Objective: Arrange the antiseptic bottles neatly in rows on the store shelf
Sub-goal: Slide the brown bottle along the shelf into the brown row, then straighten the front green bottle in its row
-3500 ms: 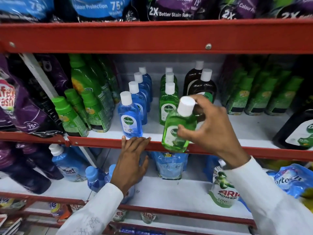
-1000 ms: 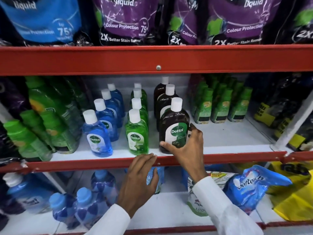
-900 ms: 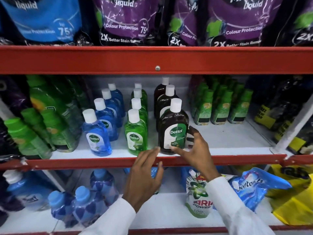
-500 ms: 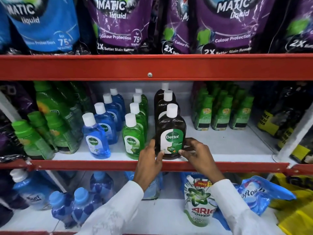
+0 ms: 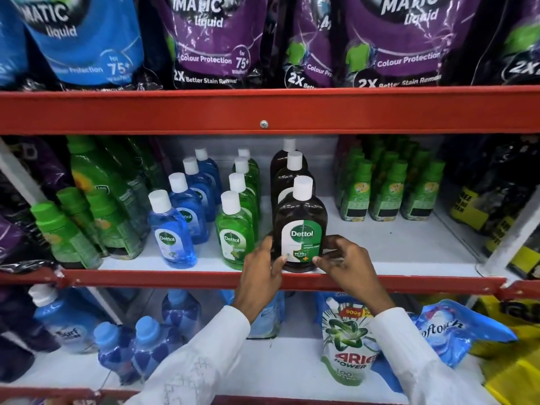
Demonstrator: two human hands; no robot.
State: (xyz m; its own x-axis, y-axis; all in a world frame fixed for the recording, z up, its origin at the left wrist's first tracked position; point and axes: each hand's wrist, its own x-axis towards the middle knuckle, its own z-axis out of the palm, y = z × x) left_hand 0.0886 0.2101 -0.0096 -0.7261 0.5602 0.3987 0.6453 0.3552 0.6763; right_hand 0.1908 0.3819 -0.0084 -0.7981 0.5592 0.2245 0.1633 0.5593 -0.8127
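- A person in white sleeves faced a store shelf (image 5: 394, 249) with a red front rail, seen from a head camera looking down.
- The left hand (image 5: 261, 270) and the right hand (image 5: 346, 266) were both pressed against the base of the front brown bottle (image 5: 301, 229), 1 on each side, fingertips on its label.
- That bottle stood upright at the shelf's front edge, heading a row of 3 brown bottles running back.
- Just left stood a row of 4 green antiseptic bottles (image 5: 235, 232), then 4 blue antiseptic bottles (image 5: 172, 232), all with white caps.
- Green-capped bottles (image 5: 388, 194) sat further right, well apart from the brown row.
- Purple detergent pouches (image 5: 216, 39) filled the shelf above.
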